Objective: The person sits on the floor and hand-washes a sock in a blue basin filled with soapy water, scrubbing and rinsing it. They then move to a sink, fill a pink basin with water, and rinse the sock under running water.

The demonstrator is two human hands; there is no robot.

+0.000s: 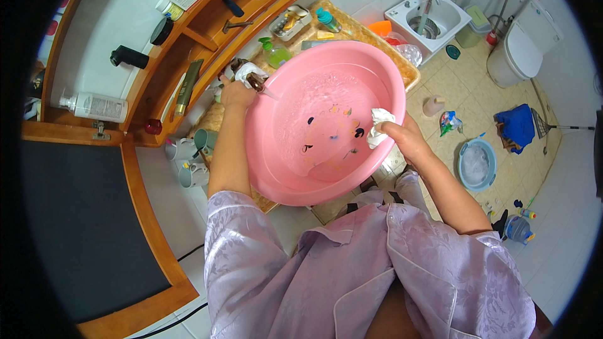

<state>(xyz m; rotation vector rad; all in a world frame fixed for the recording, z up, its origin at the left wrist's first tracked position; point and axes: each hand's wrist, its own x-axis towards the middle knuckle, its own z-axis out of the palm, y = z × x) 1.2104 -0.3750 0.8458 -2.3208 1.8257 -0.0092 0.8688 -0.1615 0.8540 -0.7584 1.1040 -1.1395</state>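
A large pink basin (264,179) is tilted in front of me over the stone-patterned counter, with some water and dark and coloured printed marks at its bottom. My right hand (407,139) grips its right rim, with a crumpled white cloth (380,127) pinched under the thumb inside the wall. At the basin's upper left, my left hand (237,94) is closed at the bronze-coloured faucet (255,81), its fingers partly hidden. Something white is wrapped about the faucet's base. A thin stream of water runs from the spout into the basin.
Behind the basin stand a green pump bottle (274,53), a soap box (291,22) and a teal-capped bottle (328,20). A wooden mirror cabinet (141,107) with toiletries rises at left, above cups (193,174). A blue bucket (477,164), stool and toilet (522,56) are at right.
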